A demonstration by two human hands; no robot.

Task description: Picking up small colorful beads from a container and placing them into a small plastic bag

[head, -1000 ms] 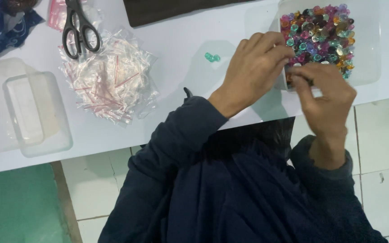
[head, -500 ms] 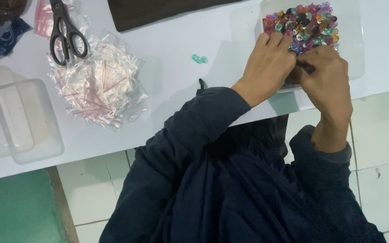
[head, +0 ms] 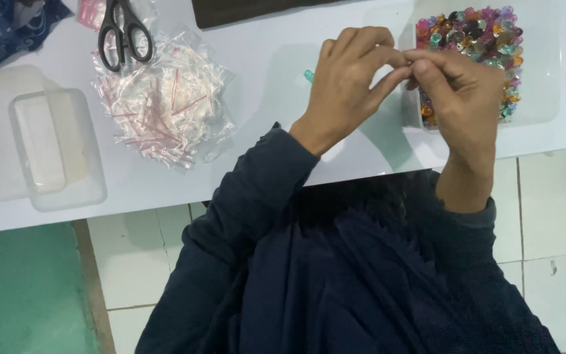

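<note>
Head camera looks down on both hands raised together over a white table (head: 276,78). The left hand (head: 348,82) is curled, thumb and forefinger pinched shut, and its fingertips meet those of the right hand (head: 460,98), which is likewise closed in a pinch. Whatever they grip between them is too small to make out (it may be a bead, but I cannot tell). Just behind the right hand, partly covered by it, sits a clear plastic tray (head: 538,78) heaped with mixed coloured beads (head: 479,33) in pink, teal, orange and dark tones. A single teal bead (head: 308,75) lies on the table just beside the left hand's knuckles. Well off to the left of the left hand lies a pile of small clear zip bags (head: 162,105) with red strips, and black-handled scissors (head: 122,33) rest on its far edge. Farther left still stands a clear plastic box (head: 54,154). Dark blue sleeves (head: 257,190) cover both forearms.
</note>
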